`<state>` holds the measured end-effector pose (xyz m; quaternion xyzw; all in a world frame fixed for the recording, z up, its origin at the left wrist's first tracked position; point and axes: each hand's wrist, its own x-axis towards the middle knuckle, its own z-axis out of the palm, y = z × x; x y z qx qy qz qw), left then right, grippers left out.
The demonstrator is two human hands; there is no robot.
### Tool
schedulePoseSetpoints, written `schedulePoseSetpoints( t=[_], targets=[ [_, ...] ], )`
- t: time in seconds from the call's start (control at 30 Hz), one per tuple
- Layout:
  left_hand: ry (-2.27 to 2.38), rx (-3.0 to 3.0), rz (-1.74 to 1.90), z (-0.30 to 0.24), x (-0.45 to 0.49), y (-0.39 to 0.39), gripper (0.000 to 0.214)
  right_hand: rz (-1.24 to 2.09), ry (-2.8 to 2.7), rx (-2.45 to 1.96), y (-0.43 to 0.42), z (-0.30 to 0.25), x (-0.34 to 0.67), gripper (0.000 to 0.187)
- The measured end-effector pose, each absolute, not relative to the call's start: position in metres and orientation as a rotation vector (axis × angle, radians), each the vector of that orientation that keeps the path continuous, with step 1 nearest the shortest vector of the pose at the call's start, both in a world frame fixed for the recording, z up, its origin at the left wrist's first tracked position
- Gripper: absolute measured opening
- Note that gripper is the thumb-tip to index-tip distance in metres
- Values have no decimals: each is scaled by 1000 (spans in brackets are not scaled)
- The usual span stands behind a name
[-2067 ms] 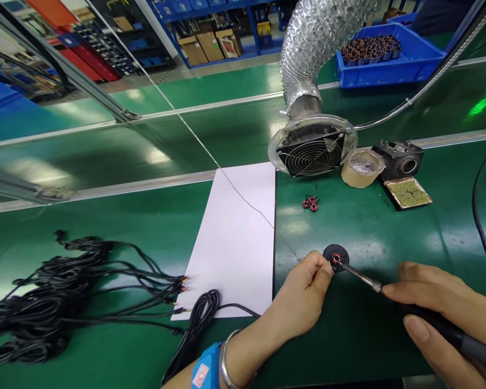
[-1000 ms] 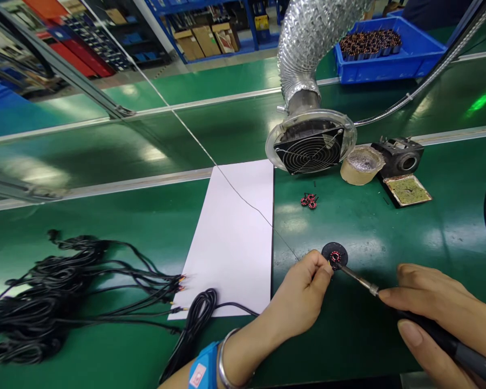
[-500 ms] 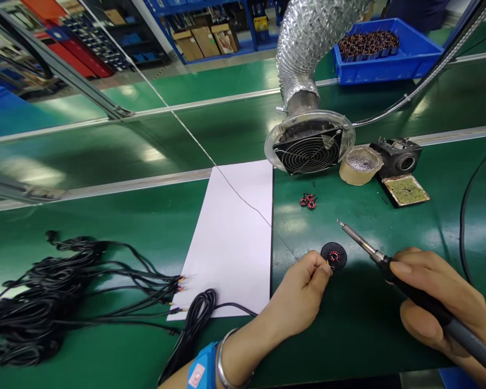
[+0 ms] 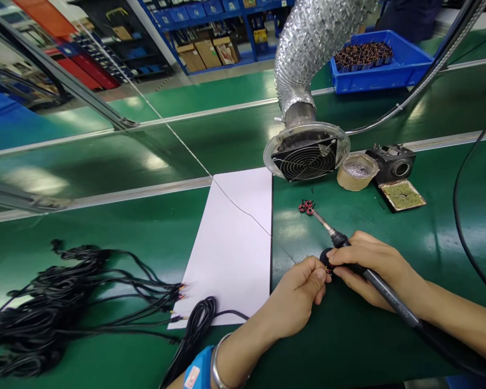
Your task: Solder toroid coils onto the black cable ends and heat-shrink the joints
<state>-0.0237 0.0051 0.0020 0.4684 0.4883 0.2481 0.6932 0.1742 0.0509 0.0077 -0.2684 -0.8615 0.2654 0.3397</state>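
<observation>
Fingers of the left hand [image 4: 295, 294] are pinched together on a thin wire [image 4: 249, 215] that comes down into them from the upper left; coloured wire ends [image 4: 328, 268] show at their tips. Fingers of the right hand [image 4: 383, 265] are closed around the handle of a soldering iron [image 4: 390, 297], thumb and forefinger reaching the same coloured wire ends, so the 2 hands meet there. Whether these fingertips grip the wires or only touch them, I cannot tell.

The iron slants up and leftward over a black disc [image 4: 324, 255], partly covered by the hand. It looks light and stiff, best held by the dark handle; the bare metal shaft is likely hot. The thin wire should bend easily, and the coloured ends look fine and fragile, best pinched at the insulation.

In view, the iron's tip lies against a cluster of small red-and-black ring cores [image 4: 306, 207]; contact is unclear. Beyond them hangs a fume extractor fan [image 4: 308, 160], with a round pot [image 4: 357, 182], an iron stand [image 4: 396, 162] and a sponge tray [image 4: 403, 195] to its right. Green counter [image 4: 372, 216] stretches between the hands and that tray. Leftward, a white sheet's [image 4: 235, 237] edge, a coiled black cable [image 4: 198, 329] and bundled black cables [image 4: 56, 292] limit sideways room; the counter's front edge runs below the wrists.
</observation>
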Motion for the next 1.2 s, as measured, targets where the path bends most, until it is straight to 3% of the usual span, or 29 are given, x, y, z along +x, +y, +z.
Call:
schedulePoseSetpoints(
  t=[0.7,1.2],
  targets=[
    [1229,1340,489,15,-22,4,31,422,-2224,-643,41,-2,168,23],
    [1219,987,667,2,-7,-1,40,497,-2119,-778,24,-10,164,31]
  ],
)
